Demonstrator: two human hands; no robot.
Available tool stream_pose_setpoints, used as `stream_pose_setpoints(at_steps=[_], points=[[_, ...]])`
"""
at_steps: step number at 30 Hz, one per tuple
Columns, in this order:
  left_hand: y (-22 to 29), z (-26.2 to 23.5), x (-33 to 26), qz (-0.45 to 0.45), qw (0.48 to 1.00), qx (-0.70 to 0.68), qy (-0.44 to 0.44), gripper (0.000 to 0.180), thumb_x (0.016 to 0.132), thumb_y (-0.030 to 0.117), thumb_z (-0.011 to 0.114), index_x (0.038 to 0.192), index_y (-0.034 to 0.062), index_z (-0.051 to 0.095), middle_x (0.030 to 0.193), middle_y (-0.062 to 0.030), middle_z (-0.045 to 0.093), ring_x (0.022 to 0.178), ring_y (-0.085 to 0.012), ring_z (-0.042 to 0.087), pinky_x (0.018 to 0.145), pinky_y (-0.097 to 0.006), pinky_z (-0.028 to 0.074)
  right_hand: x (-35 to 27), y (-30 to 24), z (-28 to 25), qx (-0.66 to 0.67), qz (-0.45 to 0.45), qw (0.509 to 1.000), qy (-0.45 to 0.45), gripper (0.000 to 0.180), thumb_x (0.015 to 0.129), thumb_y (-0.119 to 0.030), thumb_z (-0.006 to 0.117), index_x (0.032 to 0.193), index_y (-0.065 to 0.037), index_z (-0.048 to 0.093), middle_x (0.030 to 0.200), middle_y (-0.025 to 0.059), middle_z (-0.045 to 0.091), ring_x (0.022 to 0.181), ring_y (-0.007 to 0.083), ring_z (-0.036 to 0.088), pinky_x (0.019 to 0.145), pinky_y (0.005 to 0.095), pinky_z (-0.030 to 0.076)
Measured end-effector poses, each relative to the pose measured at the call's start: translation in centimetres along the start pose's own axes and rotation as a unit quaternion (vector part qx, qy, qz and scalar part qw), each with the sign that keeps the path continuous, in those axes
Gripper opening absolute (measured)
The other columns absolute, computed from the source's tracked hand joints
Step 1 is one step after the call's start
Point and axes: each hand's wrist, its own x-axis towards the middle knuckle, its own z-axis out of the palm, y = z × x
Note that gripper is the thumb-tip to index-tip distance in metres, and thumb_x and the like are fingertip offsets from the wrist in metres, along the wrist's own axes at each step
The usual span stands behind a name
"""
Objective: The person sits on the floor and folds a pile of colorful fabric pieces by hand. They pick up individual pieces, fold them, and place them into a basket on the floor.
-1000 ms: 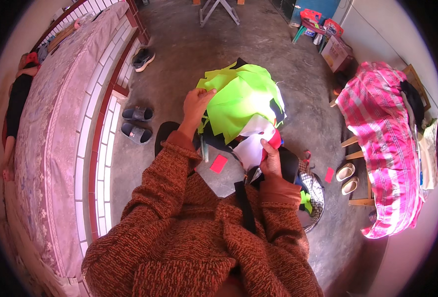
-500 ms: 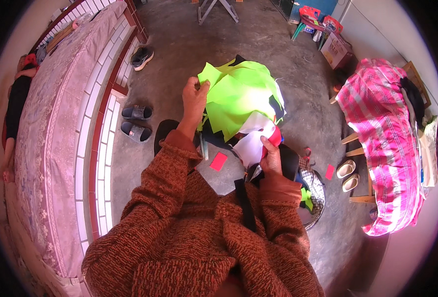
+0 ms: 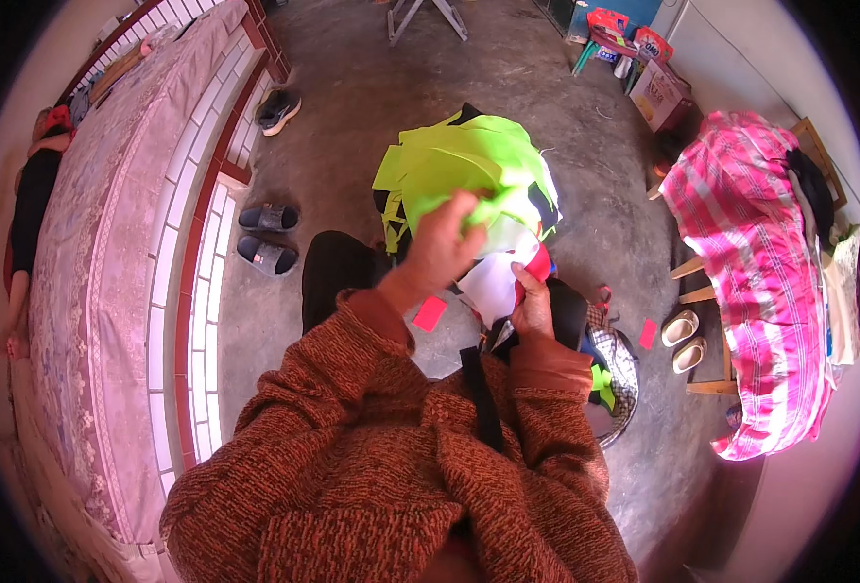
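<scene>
A heap of neon yellow-green fabric pieces (image 3: 459, 155) lies in front of me, with dark cloth showing at its edges. My left hand (image 3: 440, 248), slightly blurred, is at the heap's near side, its fingers closed on a neon fabric piece (image 3: 496, 207). Just right of it, my right hand (image 3: 533, 307) grips white fabric (image 3: 489, 288) together with a red piece (image 3: 539, 264), thumb on top. The lower fingers of that hand are hidden. Where the neon piece ends among the others I cannot make out.
A checked bag (image 3: 622, 374) with neon scraps stands by my right knee. Red cards (image 3: 429, 314) lie on the concrete floor. Grey slippers (image 3: 267, 255) are at left, pale shoes (image 3: 685, 343) at right beside a pink plaid cloth (image 3: 741, 282). A person (image 3: 36, 204) lies on the bed.
My left hand has moved right and nearer me, from the heap's left corner to beside the right hand, bringing a neon piece along. My right hand stays in place.
</scene>
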Motion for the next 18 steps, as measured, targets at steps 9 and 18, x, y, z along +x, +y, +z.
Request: stream_pose_setpoints(at_steps=[9, 18], points=[[-0.4, 4.9, -5.8, 0.208, 0.956, 0.111, -0.176, 0.020, 0.073, 0.010, 0.065, 0.086, 0.0058, 0.051, 0.112, -0.0136, 0.059, 0.108, -0.0288, 0.055, 0.100, -0.046, 0.037, -1.2, -1.7, 2.0, 0.150, -0.064, 0.986, -0.044, 0.047, 0.097, -0.036, 0.038, 0.131, -0.004, 0.045, 0.125, 0.0128, 0.055, 0.108, 0.0248, 0.056, 0.091, 0.0370, 0.047], [0.3, 4.1, -6.3, 0.159, 0.955, 0.081, -0.236, 0.018, 0.072, 0.013, 0.067, 0.085, 0.0084, 0.055, 0.098, -0.0093, 0.063, 0.100, -0.0268, 0.058, 0.100, -0.046, 0.036, -0.5, -0.4, -1.3, 0.108, 0.063, 0.989, -0.076, 0.040, 0.091, -0.022, 0.056, 0.123, -0.001, 0.050, 0.109, 0.0123, 0.062, 0.096, 0.0225, 0.062, 0.083, 0.0349, 0.051]])
